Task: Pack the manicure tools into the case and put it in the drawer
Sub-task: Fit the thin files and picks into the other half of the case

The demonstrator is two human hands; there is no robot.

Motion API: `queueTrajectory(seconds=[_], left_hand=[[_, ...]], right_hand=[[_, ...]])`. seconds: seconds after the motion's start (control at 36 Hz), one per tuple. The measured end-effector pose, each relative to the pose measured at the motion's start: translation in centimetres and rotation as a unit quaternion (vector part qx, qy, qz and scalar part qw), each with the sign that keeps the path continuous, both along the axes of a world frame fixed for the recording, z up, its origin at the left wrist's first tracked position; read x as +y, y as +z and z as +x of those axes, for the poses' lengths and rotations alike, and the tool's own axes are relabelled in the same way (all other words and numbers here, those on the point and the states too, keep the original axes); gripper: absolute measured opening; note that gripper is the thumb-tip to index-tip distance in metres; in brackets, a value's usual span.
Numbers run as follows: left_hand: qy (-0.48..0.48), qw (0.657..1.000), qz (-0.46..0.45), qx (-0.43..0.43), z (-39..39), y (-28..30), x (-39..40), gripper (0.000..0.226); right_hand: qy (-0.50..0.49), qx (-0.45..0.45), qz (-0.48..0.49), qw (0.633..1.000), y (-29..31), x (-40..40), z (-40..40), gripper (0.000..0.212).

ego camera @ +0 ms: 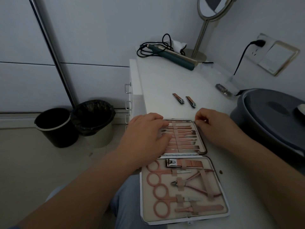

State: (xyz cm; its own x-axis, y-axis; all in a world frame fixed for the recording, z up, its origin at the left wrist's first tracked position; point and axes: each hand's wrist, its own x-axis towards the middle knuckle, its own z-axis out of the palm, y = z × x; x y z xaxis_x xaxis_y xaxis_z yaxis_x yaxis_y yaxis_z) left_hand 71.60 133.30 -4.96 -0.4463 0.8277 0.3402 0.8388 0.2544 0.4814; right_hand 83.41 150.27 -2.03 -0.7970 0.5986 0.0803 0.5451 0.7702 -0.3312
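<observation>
Packing step, nearly done: case (181, 162) open flat at bench (165, 80) edge. Left hand (145, 133) spread, pressing the upper tool row; right hand (214, 126) pinching a thin tool at the rim. Next, probably: two clippers (184, 101) beyond the case, awaiting pickup.

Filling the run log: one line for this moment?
open rose-gold manicure case | left hand on far-half tools | right hand at far corner | two clippers unpacked

You're sitting at a white desk (165, 76) in dim light, pale wall panels (82, 38) all around. Two bins (56, 128) sit on the beige floor (24, 162) at 9 o'clock, a round mirror (212, 7) at 1.
</observation>
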Motion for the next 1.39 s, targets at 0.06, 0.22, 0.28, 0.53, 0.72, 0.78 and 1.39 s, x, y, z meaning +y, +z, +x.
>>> queueTrajectory(seconds=[0.06, 0.22, 0.28, 0.53, 0.72, 0.78, 1.39], left_hand=[[-0.001, 1.0, 0.005, -0.004, 0.0, 0.0, 0.0, 0.037], [-0.003, 1.0, 0.014, -0.013, 0.0, -0.2, 0.0, 0.036], [-0.001, 1.0, 0.018, -0.013, 0.0, -0.3, 0.1, 0.035], [-0.001, 0.999, 0.037, -0.015, 0.1, -0.2, -0.2, 0.039], [-0.006, 0.999, 0.045, 0.005, 0.0, -0.2, -0.2, 0.037], [-0.008, 0.999, 0.048, 0.003, 0.0, -0.3, -0.1, 0.038], [-0.002, 0.99, 0.105, -0.092, -0.2, -0.2, -0.6, 0.031]], right_hand=[[0.019, -0.008, 0.007, 1.0, 0.3, 0.2, 0.0, 0.013], [0.048, -0.068, 0.062, 0.995, 1.1, 0.4, -0.2, 0.01], [0.076, -0.09, 0.118, 0.986, 1.3, 0.2, -0.3, 0.01], [0.174, -0.158, 0.173, 0.957, 1.5, 0.1, -2.2, 0.008], [0.182, -0.165, 0.17, 0.954, 1.4, -0.1, -2.7, 0.01], [0.175, -0.16, 0.156, 0.959, 1.4, 0.0, -2.5, 0.009], [-0.07, 0.062, 0.067, 0.993, -0.2, 2.1, -5.2, 0.029]])
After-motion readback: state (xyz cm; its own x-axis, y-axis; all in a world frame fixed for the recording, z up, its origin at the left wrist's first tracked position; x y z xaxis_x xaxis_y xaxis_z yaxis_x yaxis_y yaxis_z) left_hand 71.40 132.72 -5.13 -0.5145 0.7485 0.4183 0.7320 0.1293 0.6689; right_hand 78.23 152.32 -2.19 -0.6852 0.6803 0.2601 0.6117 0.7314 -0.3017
